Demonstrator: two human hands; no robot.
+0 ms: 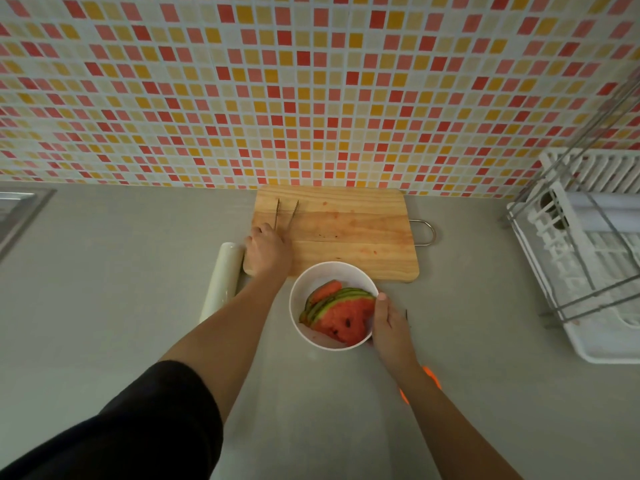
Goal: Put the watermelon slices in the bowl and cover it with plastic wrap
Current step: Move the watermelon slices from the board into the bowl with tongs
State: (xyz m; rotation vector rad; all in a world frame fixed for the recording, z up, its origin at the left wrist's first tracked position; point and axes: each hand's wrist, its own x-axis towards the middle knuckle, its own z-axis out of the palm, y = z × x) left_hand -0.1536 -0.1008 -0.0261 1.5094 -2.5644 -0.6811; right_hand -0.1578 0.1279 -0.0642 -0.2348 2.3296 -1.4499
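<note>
At table's back edge: pale wooden cutting board (349, 233), metal tongs (286, 213) on it.
Left hand (268, 251): closed on tongs' handle end.
Right hand (389, 323): gripping round white bowl (304, 282) rim, thumb inside.
Red watermelon slices (341, 313): stacked in bowl, just front of board.
White plastic wrap roll (223, 282): beside board's left edge.

The left hand (268, 250) covers the handle end of the tongs (286, 213), so the grip cannot be made out. The forearm hides part of the wrap roll (221, 282). An orange object (431, 375) shows only in slivers beside the right wrist. The right hand (389, 323) hides the bowl's (304, 327) near rim. The rack (588, 258) and sink (17, 209) run off frame.
</note>
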